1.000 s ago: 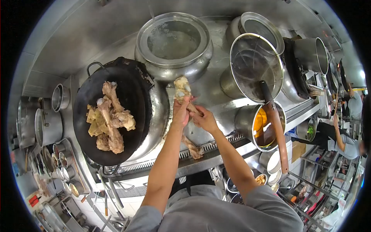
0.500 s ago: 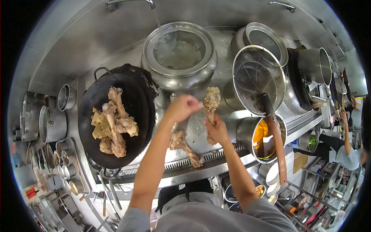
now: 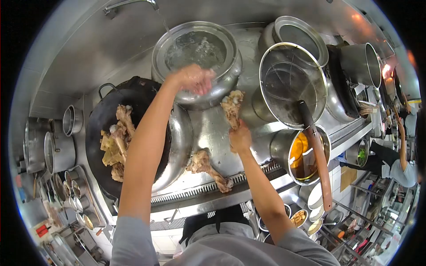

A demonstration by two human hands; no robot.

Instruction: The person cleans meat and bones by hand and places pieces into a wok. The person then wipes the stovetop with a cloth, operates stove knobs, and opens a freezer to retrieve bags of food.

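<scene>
My right hand is wrapped round the shaft of a large meaty bone, knobbly end up, above the steel worktop. My left hand is over the near rim of a wide steel pot of water; its fingers are blurred by motion. Water from a tap runs into that pot. A second meaty bone lies on the worktop by the front grate. More bones and yellowish pieces lie in a black wok, partly behind my left forearm.
A round strainer with a wooden handle rests above a steel pot of orange oily liquid. A lidded pot stands behind. At far right a co-worker works near a flame.
My left hand has moved from beside the bone up and left to the pot of water. My right hand still grips the bone. The view has shifted slightly, and a flame flares at right.
</scene>
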